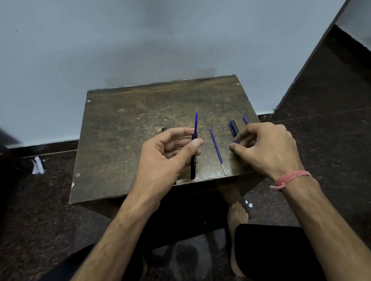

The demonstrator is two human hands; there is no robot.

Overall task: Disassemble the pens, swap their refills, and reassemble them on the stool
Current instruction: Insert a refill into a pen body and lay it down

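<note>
On the worn, mottled brown stool [119,134], a small black cap [164,129] peeked out just beyond the left hand [165,158], whose thumb and fingers pinched a slim black barrel [193,164] with a blue refill [195,122] standing half out of its far end, tip pointing away. Just to the right lay a loose blue refill [217,150], thin and straight, its long axis running near to far, between the two hands. It looked nearer the right hand [266,147], which pinched a small blue piece against the stool beside a dark blue cap [234,127]; another blue tip [245,119] showed beyond it. A pink thread band [292,177] circled that wrist.
</note>
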